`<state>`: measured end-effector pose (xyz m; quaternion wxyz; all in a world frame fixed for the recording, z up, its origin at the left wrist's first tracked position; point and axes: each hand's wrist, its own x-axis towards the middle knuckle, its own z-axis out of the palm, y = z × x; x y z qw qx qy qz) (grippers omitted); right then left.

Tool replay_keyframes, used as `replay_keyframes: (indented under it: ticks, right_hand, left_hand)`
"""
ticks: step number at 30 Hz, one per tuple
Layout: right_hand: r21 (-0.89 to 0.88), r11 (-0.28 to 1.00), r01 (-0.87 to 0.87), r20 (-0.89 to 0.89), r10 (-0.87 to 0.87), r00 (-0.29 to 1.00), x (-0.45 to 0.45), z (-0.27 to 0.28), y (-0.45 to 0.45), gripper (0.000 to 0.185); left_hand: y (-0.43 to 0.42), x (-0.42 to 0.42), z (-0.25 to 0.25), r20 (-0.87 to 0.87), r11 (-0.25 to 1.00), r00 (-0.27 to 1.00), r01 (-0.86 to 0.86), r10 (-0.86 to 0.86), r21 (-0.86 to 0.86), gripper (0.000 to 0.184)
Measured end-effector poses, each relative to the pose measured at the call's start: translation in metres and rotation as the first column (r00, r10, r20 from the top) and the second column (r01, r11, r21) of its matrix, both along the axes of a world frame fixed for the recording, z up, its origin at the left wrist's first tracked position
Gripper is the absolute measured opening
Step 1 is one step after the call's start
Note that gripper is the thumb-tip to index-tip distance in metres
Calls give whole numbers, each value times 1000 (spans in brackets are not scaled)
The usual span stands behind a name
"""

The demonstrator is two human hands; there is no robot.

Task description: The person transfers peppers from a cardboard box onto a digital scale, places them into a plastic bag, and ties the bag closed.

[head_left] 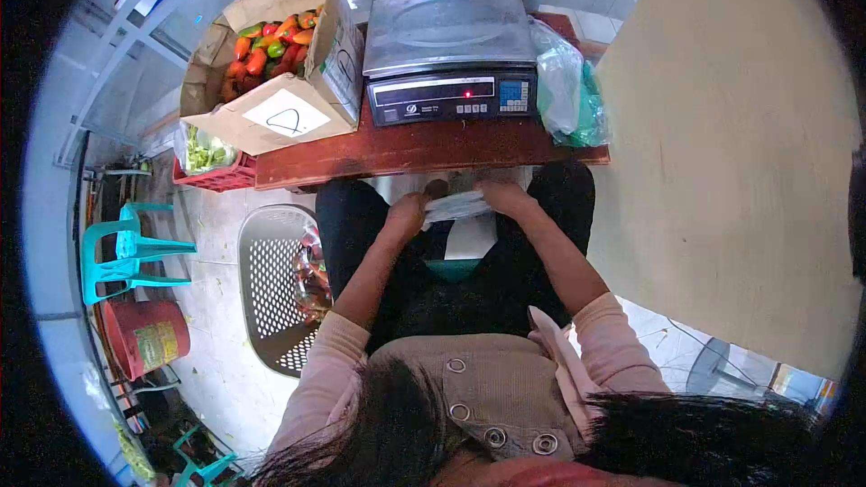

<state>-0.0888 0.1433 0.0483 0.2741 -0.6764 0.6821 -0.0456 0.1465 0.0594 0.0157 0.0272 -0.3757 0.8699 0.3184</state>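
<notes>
Between my knees, a whitish see-through plastic bag (456, 206) is stretched from one hand to the other. My left hand (409, 214) is closed on its left end, and my right hand (505, 197) grips the right end. Both hands are below the front edge of a red-brown wooden table (433, 146). On that table stands a digital weighing scale (451, 50) with a metal pan and a lit red dot on its display. Left of the scale, an open cardboard box (216, 131) holds many red, orange and green peppers (275, 45).
White and green plastic bags (568, 90) hang at the table's right end. A grey perforated basket (271, 307) with bagged produce (312, 275) stands by my left leg. Farther left are a turquoise plastic chair (135, 248) and a red bucket (149, 334). A pale board (731, 153) fills the right side.
</notes>
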Motion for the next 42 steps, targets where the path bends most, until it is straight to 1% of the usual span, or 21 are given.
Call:
replay_keyframes:
  ticks: [1, 2, 4, 5, 7, 9, 10, 11, 13, 16, 19, 22, 25, 28, 31, 34, 37, 39, 40, 41, 42]
  right_hand:
    - [-43, 999, 21, -15, -21, 1000, 0, 0, 0, 23]
    - [7, 1000, 26, 8, -26, 1000, 0, -2, 1, 23]
    - [94, 995, 39, 53, -44, 998, -2, -3, -5, 24]
    - [58, 998, 17, 55, -20, 998, -2, -3, -4, 25]
    - [-16, 999, -28, 57, 28, 998, -3, 3, -2, 27]
    - [-1, 998, 60, 95, -59, 994, -1, 9, -2, 28]
    - [9, 998, 62, 92, -62, 994, -1, 11, -2, 29]
    - [18, 998, 64, 89, -66, 994, 0, 13, -3, 30]
    - [41, 999, -14, 41, 13, 999, -5, 4, -2, 31]
    - [-11, 1000, 6, 68, -5, 998, -7, -10, -1, 30]
    - [22, 999, -32, 61, 31, 998, -9, -5, 2, 31]
    - [72, 997, -42, 39, 39, 998, -7, 0, -3, 31]
    - [-41, 997, -68, 51, 70, 996, -8, -4, 1, 30]
    - [-32, 999, 35, 41, -33, 999, -3, 13, 5, 27]
    - [15, 998, -58, 62, 57, 996, -9, 2, -1, 26]
    - [-63, 998, -2, 96, 8, 995, -10, -15, 2, 26]
    - [-62, 996, 57, 100, -51, 994, -8, -12, 2, 29]
    - [-206, 978, -22, 15, 26, 1000, -6, 2, 7, 30]
    - [-190, 981, -48, -2, 48, 999, -7, 5, 6, 30]
    - [-174, 982, -73, -19, 71, 997, -8, 7, 6, 31]
    - [-69, 995, -73, -8, 73, 997, -10, 0, 3, 31]
  left_hand:
    - [-2, 1, -11, -35, 999, 999, -31, 33, 38, 23]
    - [-2, 3, -23, 12, 999, 1000, -27, 26, 22, 24]
    - [-6, 1, -26, 104, 1000, 995, -9, 11, -21, 31]
    - [-7, 2, -28, 80, 1000, 997, 18, -17, -13, 30]
    - [-4, -2, 0, 32, 997, 997, 73, -73, 2, 30]
    - [-2, -5, 8, 17, 997, 997, 75, -76, 28, 23]
    - [-2, -6, 9, 10, 996, 997, 77, -77, 40, 21]
    - [-3, -6, 8, 15, 994, 996, 86, -88, 74, 23]
    - [-5, -4, 3, 25, 984, 994, 104, -108, 143, 29]
    - [-4, -5, 5, 140, 987, 977, 155, -161, 50, 31]
    - [-3, -6, 15, 73, 984, 985, 149, -156, 101, 33]
    - [-3, -7, 7, 102, 985, 990, 86, -102, 148, 34]
    - [0, -1, -2, -59, 992, 992, 111, -108, 60, 22]
    - [-2, -1, -10, -1, 990, 990, 139, -139, -8, 23]
    - [-1, -2, -6, 8, 995, 996, 90, -90, 47, 23]
    - [-1, -4, -5, -10, 995, 997, 78, -78, 60, 22]
    - [1, -3, 7, -34, 993, 998, 55, -51, 103, 22]
    - [2, -6, 10, 34, 995, 997, 65, -68, 77, 21]
    - [1, -6, 8, 66, 996, 995, 64, -68, 63, 21]
    - [-3, -5, -14, 140, 994, 985, 91, -99, 61, 21]
    - [-3, -6, -8, 123, 995, 989, 74, -82, 66, 21]
